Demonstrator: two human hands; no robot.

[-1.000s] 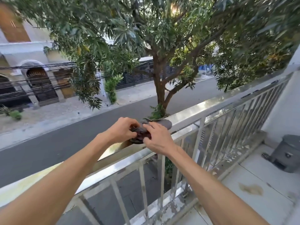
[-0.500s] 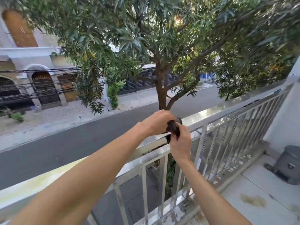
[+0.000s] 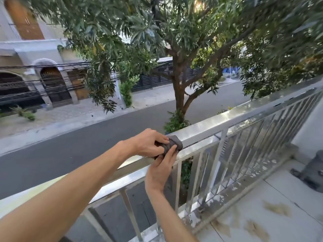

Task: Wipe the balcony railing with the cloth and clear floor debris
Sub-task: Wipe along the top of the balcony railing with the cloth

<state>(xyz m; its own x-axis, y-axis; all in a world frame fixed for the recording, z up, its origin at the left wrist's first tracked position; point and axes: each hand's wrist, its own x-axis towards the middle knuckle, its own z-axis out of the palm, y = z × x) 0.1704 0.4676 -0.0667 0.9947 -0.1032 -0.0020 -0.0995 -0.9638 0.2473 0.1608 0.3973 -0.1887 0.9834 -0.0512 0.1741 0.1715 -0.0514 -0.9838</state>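
A shiny metal balcony railing (image 3: 232,119) runs from lower left to upper right. A dark grey cloth (image 3: 174,143), bunched up, sits on the top rail near the middle. My left hand (image 3: 148,143) presses the cloth from above and from the left. My right hand (image 3: 160,169) comes up from below on the near side, its fingers pinching the cloth's lower edge. Brown dirt patches (image 3: 277,208) and pale flecks (image 3: 258,169) lie on the balcony floor along the railing's base.
A grey bin (image 3: 314,169) stands at the right edge by a white wall (image 3: 309,126). A mango tree (image 3: 180,95) rises just beyond the railing over a street (image 3: 70,147). The tiled floor (image 3: 283,187) spreads out at lower right.
Both hands carried the cloth rightwards along the rail and bunched it tighter. The left hand now lies flat over it, and the right hand has dropped below the rail.
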